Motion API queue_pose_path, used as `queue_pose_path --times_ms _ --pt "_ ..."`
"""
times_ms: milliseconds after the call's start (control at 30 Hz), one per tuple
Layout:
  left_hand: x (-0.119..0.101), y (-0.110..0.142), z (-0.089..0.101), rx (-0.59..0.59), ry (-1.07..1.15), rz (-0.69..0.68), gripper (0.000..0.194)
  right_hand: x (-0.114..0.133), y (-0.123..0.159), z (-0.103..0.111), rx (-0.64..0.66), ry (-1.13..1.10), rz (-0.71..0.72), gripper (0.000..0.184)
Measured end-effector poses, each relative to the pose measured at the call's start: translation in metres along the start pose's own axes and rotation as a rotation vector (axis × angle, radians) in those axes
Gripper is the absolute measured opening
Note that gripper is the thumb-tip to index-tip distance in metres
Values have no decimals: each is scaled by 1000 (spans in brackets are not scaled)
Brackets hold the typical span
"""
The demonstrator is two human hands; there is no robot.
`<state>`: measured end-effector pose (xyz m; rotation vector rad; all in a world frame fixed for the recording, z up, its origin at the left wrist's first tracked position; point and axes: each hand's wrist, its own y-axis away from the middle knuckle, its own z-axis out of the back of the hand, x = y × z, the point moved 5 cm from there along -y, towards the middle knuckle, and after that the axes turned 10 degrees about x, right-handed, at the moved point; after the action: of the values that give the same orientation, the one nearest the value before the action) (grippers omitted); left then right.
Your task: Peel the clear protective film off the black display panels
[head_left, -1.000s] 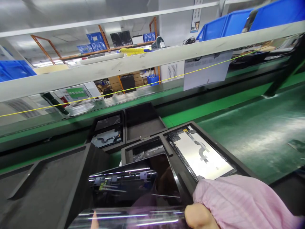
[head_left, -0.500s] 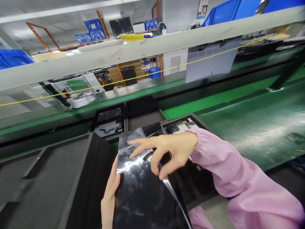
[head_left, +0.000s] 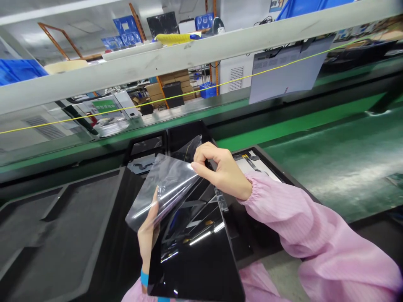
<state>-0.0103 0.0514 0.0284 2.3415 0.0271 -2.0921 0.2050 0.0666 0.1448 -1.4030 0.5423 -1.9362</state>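
A glossy black screen panel (head_left: 201, 256) is tilted in front of me, with reflections on its glass. My left hand (head_left: 147, 237) grips its left edge, partly behind the panel and seen through the film; a blue band is at the wrist. My right hand (head_left: 217, 167) pinches a sheet of clear protective film (head_left: 166, 182) by its edge near the panel's far end. The film is lifted off most of the glass and bends over to the left. Whether part of it still touches the panel's far end, I cannot tell.
Large black foam trays (head_left: 78, 222) stand at left. Behind the panel, a smaller tray holds a display part (head_left: 141, 164). Another tray with a component (head_left: 261, 165) lies right of my hand. A green bench (head_left: 346, 155) stretches right; a white rail (head_left: 189, 52) crosses above.
My right hand has moved up and away, closing into a pinch on the film. The film, which lay over the panel, is now peeled back, baring the shiny glass.
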Motion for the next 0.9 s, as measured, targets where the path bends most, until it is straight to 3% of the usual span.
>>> queue_pose_path --times_ms 300,567,900 --pt "2 -6 9 -94 -52 -52 35 -10 -3 1 -30 -51 -46 23" --pt "5 -7 12 -102 20 -136 10 -13 -1 4 -32 -67 -38 24" --pt "-53 8 -11 -69 5 -148 42 -20 -11 16 -106 -156 -17 26"
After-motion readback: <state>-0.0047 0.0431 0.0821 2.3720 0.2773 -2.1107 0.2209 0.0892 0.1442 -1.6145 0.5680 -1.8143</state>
